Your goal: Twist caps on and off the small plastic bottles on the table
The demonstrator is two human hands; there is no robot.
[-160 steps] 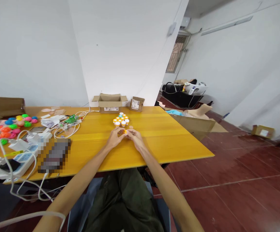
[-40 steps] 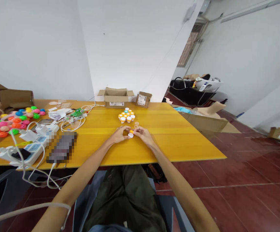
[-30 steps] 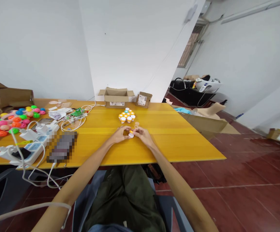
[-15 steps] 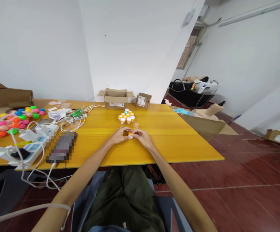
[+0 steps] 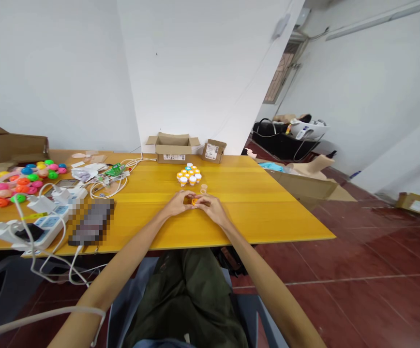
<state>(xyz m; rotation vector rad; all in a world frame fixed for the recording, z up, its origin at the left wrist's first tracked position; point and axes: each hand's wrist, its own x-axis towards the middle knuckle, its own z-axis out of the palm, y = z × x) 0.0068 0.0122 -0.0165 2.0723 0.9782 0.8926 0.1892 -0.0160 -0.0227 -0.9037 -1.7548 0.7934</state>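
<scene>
Between the fingertips of both hands, low over the table, is a small orange ring-shaped piece (image 5: pixel 194 201). My left hand (image 5: pixel 181 203) pinches its left side and my right hand (image 5: pixel 209 207) its right side; the fingers hide most of it. Just beyond the right hand, two small clear round pieces (image 5: pixel 203 187) lie on the wood. Farther back stands a tight cluster of small white-and-orange capped pieces (image 5: pixel 189 175), one with a turquoise top.
An open cardboard box (image 5: pixel 174 147) and a smaller box (image 5: pixel 213 151) stand against the wall. On the left lie a power strip (image 5: pixel 55 220) with white cables, a phone-like dark device (image 5: pixel 92 222) and colourful plastic balls (image 5: pixel 23 182). The yellow table's (image 5: pixel 275 212) right edge drops to a tiled floor.
The held piece has turned in my fingers: earlier white showed below the orange, now an orange ring faces up. Both hands stay in nearly the same place.
</scene>
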